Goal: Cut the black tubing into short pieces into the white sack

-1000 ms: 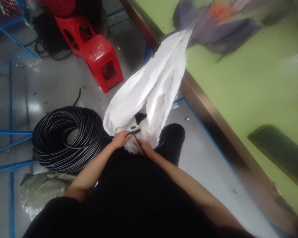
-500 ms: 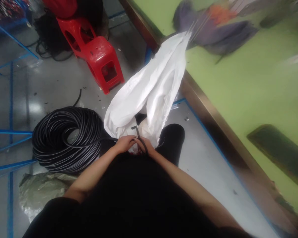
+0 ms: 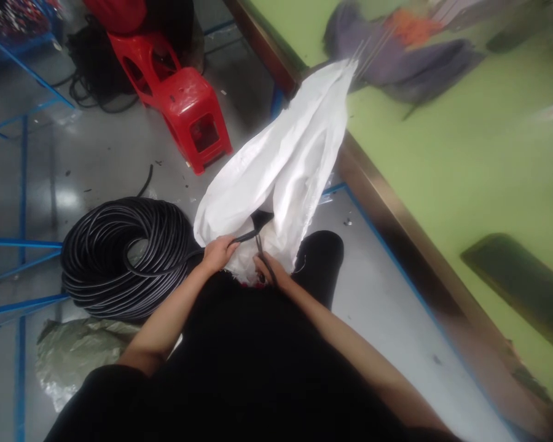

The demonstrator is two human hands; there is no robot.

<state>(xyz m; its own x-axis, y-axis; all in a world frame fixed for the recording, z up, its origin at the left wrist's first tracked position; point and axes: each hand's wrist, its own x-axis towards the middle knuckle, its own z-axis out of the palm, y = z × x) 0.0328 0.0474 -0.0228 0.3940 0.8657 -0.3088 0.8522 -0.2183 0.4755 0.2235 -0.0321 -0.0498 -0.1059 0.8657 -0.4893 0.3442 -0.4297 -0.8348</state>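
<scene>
My left hand [image 3: 218,253] is closed around a black tube [image 3: 245,237], close to its free end. That tube runs back to a big black coil [image 3: 129,261] lying on the floor to the left. In my right hand [image 3: 271,270] is a pair of scissors [image 3: 258,244], its narrow blades pointing away from me, close to the tube's end. Whether the blades touch the tube I cannot tell. Below both hands a white sack [image 3: 276,172] spreads over my lap and reaches up to the table edge.
Stacked red stools [image 3: 188,104] stand on the floor ahead. On the right is a green-topped table [image 3: 442,178] with a metal edge, bearing purple cloth [image 3: 396,67] and a dark flat block [image 3: 516,288]. A crumpled plastic bag [image 3: 80,356] lies at lower left.
My left hand has moved left and slightly up with the tube, away from my right hand. The tube's end now shows between them, and the small dark piece at the blades is gone from view.
</scene>
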